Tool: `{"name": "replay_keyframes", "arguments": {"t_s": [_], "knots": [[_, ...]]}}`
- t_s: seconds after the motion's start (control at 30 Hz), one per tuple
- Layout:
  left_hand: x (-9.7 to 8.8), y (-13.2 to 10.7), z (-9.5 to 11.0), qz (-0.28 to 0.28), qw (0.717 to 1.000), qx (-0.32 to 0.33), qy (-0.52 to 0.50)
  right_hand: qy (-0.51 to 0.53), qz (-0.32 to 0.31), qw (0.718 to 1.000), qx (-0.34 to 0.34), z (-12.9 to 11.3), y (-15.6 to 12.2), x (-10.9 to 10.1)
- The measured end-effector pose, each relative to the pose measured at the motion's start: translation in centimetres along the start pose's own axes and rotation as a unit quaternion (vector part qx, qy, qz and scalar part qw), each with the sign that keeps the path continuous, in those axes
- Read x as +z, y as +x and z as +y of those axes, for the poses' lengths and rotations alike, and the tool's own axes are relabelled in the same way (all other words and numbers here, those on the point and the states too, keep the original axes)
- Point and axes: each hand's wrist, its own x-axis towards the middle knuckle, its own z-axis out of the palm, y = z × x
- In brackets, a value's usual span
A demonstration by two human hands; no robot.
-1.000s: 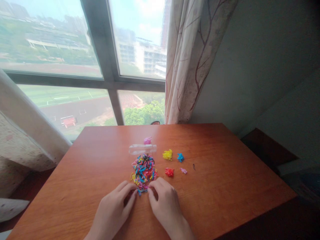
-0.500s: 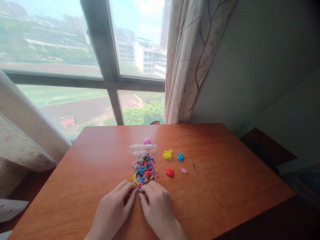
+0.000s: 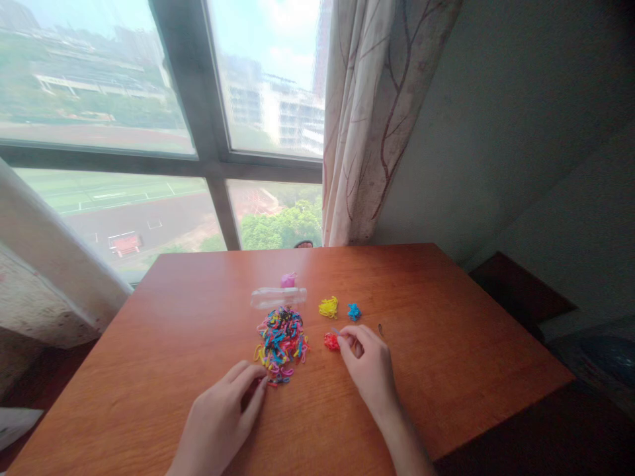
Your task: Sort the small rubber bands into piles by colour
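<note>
A mixed pile of small coloured rubber bands (image 3: 282, 337) lies on the table (image 3: 149, 370). At its near left edge is my left hand (image 3: 223, 413), thumb and forefinger curled close together. A red band lies by those fingertips, and I cannot make out what is between them. My right hand (image 3: 370, 360) is over the sorted heaps with its fingertips pinched. A thin bluish rubber band (image 3: 336, 330) sticks out from them, just above the red heap (image 3: 331, 341). The pink heap is hidden behind that hand.
Behind the red heap sit a yellow heap (image 3: 328, 307) and a blue heap (image 3: 354, 311). One dark band (image 3: 380, 329) lies to the right. Beyond the pile are a clear plastic bag (image 3: 278, 297) and a pink object (image 3: 288, 280). A window and curtains (image 3: 367, 132) border the table's far side.
My right hand has left the pile's near edge and moved right to the sorted heaps, carrying a bluish band. My left hand stays by the pile. The view has shifted slightly.
</note>
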Motion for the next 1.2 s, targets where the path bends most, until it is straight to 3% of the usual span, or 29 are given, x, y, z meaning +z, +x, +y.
{"name": "replay_keyframes", "arguments": {"t_s": [0.1, 0.23, 0.7, 0.97, 1.2], "knots": [[0.1, 0.1, -0.1, 0.004, 1.000, 0.006, 0.005, -0.065, 0.020, 0.998, 0.009, 2.6, 2.5, -1.8], [0.1, 0.1, 0.0, 0.004, 1.000, 0.004, 0.009, -0.090, 0.014, 0.996, 0.006, 4.4, 4.6, -2.5], [0.2, -0.1, -0.2, 0.000, 1.000, 0.005, 0.016, -0.111, -0.022, 0.994, -0.004, 5.5, 6.3, -1.5], [0.4, -0.1, -0.3, -0.001, 1.000, 0.009, 0.017, -0.075, -0.016, 0.997, -0.014, 4.0, 4.1, -1.8], [0.1, -0.1, 0.1, -0.001, 1.000, 0.004, 0.014, 0.004, -0.068, 0.997, -0.027, -0.8, -1.2, 0.9]]}}
